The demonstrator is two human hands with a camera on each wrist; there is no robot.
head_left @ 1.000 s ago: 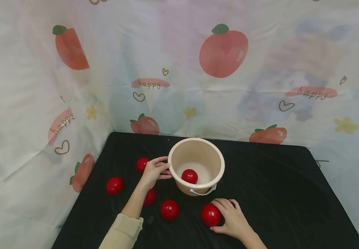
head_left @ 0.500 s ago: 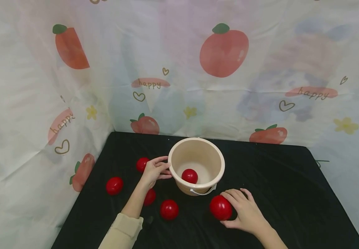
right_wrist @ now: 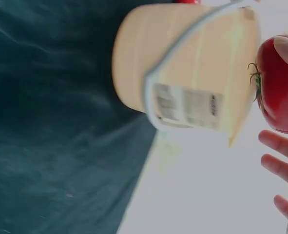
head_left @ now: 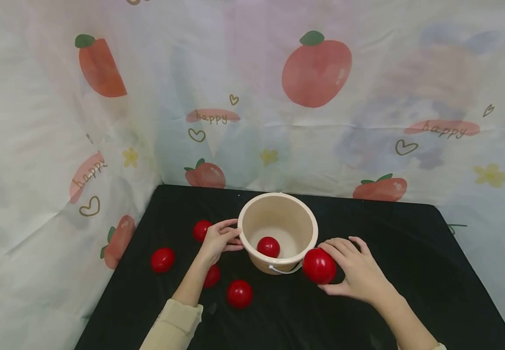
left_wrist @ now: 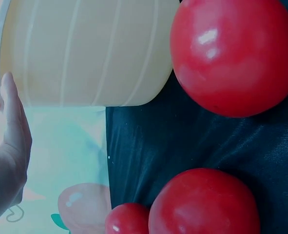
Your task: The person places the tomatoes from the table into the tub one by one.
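Head view, left to right: along the left side and behind, a pale backdrop (head_left: 243,43) printed with fruit, hearts, yellow flowers and the word "happy"; before it, a black cloth (head_left: 409,253). At far left on the cloth, the leftmost tomato (head_left: 162,260), red and glossy, apart from the others. Next, a cream sleeve (head_left: 171,325), leading to the left hand (head_left: 215,241), with fingers extended and touching the left side of the bucket rim. Just behind this hand, partly covered by it, a rear tomato (head_left: 200,230); below, partly covered by the forearm, a half-hidden tomato (head_left: 212,277); farther right and nearer the viewer, a front tomato (head_left: 239,294) in full view. At centre, a beige bucket (head_left: 278,195), upright; inside, toward the near wall, an inner tomato (head_left: 269,247). On the bucket's near side, a white handle (right_wrist: 148,95) and, in the right wrist view, a printed label (right_wrist: 187,106). Right of this, outside the bucket and clear of the cloth, the held tomato (head_left: 319,266), with green stem end toward the rim, gripped between thumb and fingers of the right hand (head_left: 359,271); contact with the rim impossible to tell.
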